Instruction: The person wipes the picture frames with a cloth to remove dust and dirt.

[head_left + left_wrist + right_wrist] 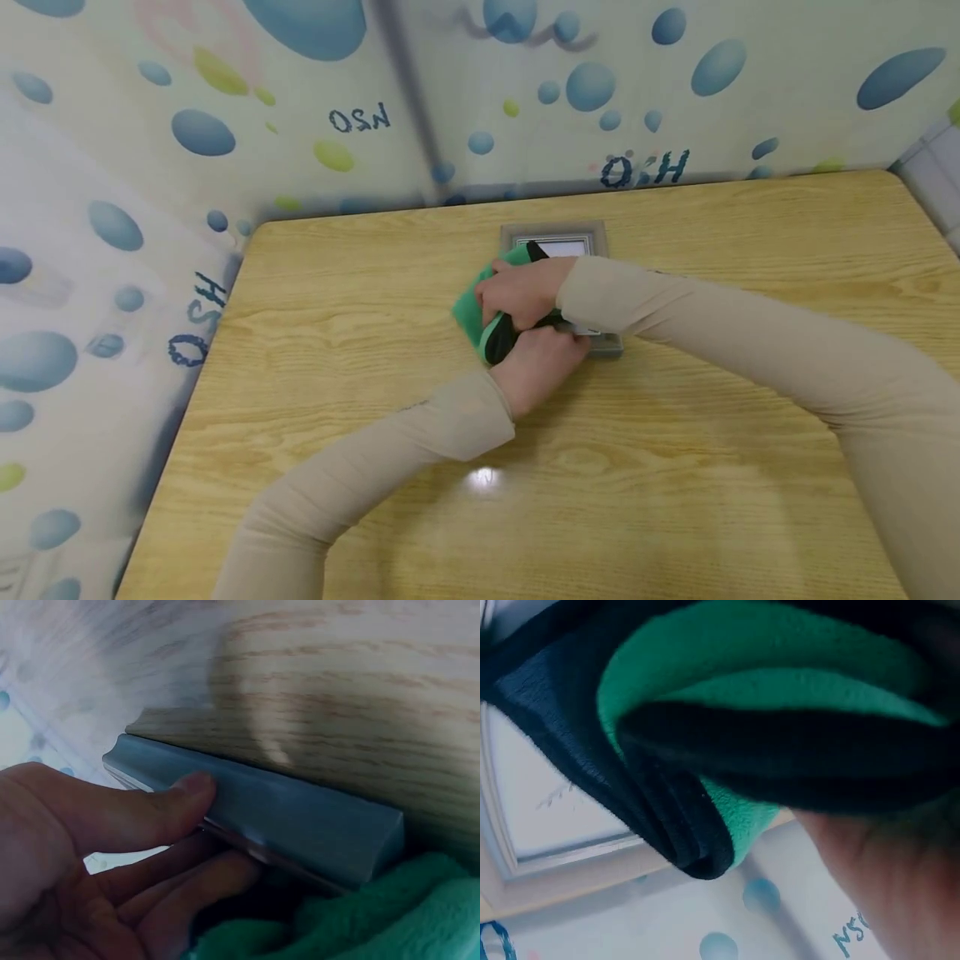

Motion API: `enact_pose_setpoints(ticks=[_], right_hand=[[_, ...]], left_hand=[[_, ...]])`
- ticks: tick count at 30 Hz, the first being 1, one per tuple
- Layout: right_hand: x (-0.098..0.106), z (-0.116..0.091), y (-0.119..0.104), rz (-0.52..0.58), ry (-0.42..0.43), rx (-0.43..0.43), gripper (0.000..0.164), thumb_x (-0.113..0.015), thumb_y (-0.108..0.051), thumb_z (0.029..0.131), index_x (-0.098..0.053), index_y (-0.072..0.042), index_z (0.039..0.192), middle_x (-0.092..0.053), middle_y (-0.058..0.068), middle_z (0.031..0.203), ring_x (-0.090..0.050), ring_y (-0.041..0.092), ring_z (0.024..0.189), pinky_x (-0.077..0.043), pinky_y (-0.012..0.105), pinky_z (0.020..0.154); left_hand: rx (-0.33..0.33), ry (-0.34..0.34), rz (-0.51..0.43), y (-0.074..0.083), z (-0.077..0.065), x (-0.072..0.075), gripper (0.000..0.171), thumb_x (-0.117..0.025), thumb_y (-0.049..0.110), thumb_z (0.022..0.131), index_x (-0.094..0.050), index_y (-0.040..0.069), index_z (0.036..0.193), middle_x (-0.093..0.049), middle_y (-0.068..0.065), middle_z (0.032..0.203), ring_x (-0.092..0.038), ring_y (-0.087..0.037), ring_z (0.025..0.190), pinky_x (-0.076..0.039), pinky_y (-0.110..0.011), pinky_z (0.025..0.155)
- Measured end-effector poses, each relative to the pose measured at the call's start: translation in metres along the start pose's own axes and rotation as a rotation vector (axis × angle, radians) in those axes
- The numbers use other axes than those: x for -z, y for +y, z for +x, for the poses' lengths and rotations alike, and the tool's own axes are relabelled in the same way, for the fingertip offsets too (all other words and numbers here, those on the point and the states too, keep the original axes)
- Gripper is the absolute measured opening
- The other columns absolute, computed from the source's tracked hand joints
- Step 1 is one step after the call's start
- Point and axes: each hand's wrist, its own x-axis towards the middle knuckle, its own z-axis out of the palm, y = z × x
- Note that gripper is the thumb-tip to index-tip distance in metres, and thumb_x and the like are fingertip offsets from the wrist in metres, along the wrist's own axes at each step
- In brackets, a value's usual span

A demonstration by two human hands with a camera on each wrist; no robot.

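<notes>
A grey picture frame with a stepped moulding lies on the wooden table. The left hand grips its near side; in the left wrist view the thumb is on the outer face of the frame's edge and the fingers curl over the other side. With the right hand the person holds a bunched cloth, green on one face and black on the other, at the frame's left side. In the right wrist view the folded cloth covers part of the frame's white inside.
The wood-grain table spreads out around the frame. Behind it and on the left stand pale walls with blue and green bubble prints and lettering. Light glares off the tabletop near the left forearm.
</notes>
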Motion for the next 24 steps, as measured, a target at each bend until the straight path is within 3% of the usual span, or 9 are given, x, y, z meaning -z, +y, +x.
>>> enact_pose_setpoints(ticks=[5, 9, 15, 22, 24], right_hand=[[0.002, 0.0, -0.004, 0.061, -0.017, 0.006, 0.036, -0.058, 0.011, 0.086, -0.077, -0.019, 0.089, -0.057, 0.001, 0.115, -0.046, 0.02, 0.105, -0.03, 0.04, 0.094], [0.003, 0.001, -0.006, 0.074, -0.026, -0.023, 0.035, -0.06, 0.008, 0.088, -0.078, -0.022, 0.086, -0.056, 0.0, 0.118, -0.044, 0.024, 0.107, -0.034, 0.039, 0.093], [0.005, 0.005, -0.001, 0.009, -0.003, -0.053, 0.035, -0.06, 0.007, 0.088, -0.077, -0.021, 0.101, -0.055, 0.004, 0.123, -0.038, 0.029, 0.109, -0.031, 0.039, 0.093], [0.011, 0.004, 0.03, -0.031, 0.039, -0.201, 0.042, -0.055, 0.001, 0.096, -0.066, -0.025, 0.127, -0.045, 0.006, 0.14, -0.026, 0.036, 0.129, -0.034, 0.045, 0.101], [0.012, 0.004, 0.04, -0.049, 0.077, -0.218, 0.041, -0.057, 0.0, 0.096, -0.063, -0.023, 0.13, -0.043, 0.008, 0.143, -0.024, 0.04, 0.133, -0.029, 0.048, 0.106]], left_hand=[[-0.008, 0.027, 0.081, 0.002, -0.001, -0.002, 0.015, -0.061, 0.006, 0.093, -0.066, 0.018, 0.085, -0.061, 0.007, 0.071, -0.059, -0.003, 0.062, -0.049, -0.018, 0.048], [-0.006, 0.042, 0.102, 0.002, -0.001, -0.003, 0.016, -0.061, 0.006, 0.093, -0.065, 0.018, 0.084, -0.06, 0.007, 0.07, -0.057, -0.002, 0.061, -0.047, -0.017, 0.047], [0.029, -0.002, 0.032, 0.001, 0.0, -0.001, 0.015, -0.061, 0.006, 0.093, -0.064, 0.016, 0.084, -0.059, 0.004, 0.072, -0.057, -0.005, 0.062, -0.048, -0.02, 0.045], [0.009, -0.097, -0.001, 0.001, 0.008, 0.002, 0.016, -0.057, 0.008, 0.096, -0.07, 0.017, 0.093, -0.066, 0.002, 0.081, -0.062, -0.009, 0.068, -0.053, -0.025, 0.051], [0.011, -0.107, -0.013, 0.001, 0.009, 0.003, 0.016, -0.057, 0.007, 0.096, -0.07, 0.016, 0.093, -0.066, 0.002, 0.081, -0.063, -0.009, 0.069, -0.054, -0.025, 0.052]])
